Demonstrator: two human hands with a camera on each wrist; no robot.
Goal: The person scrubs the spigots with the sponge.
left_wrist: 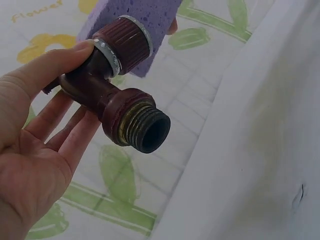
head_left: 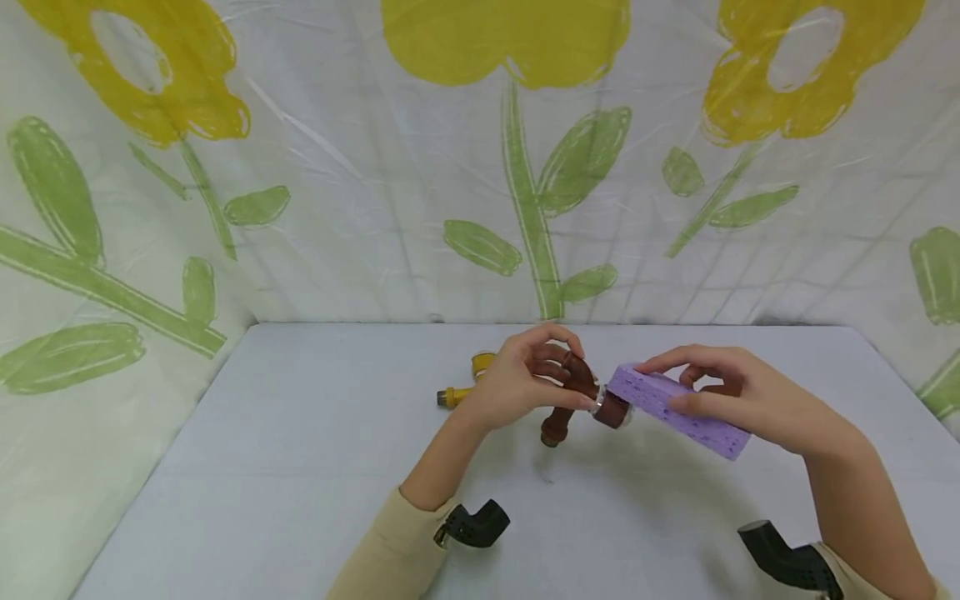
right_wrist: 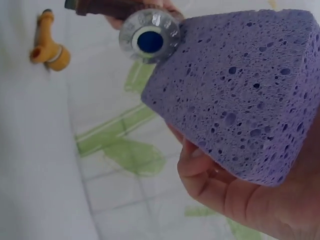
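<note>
My left hand (head_left: 515, 379) grips a dark red-brown faucet (left_wrist: 90, 85) above the table. Its threaded end (left_wrist: 145, 127) points toward the left wrist camera, and the thumb presses near the silver ring at the ribbed knob (left_wrist: 125, 45). In the right wrist view the knob's end shows a clear disc with a blue centre (right_wrist: 150, 42). My right hand (head_left: 738, 396) holds a purple sponge (head_left: 678, 412), thumb on one side and fingers on the other. One end of the sponge meets the faucet's knob; how firmly it presses cannot be told.
A yellow faucet (right_wrist: 47, 47) lies on the white table (head_left: 315, 467), partly hidden behind my left hand in the head view. A white sheet with painted flowers (head_left: 337, 167) hangs behind the table's far edge. Black curved devices (head_left: 478, 525) sit at both wrists.
</note>
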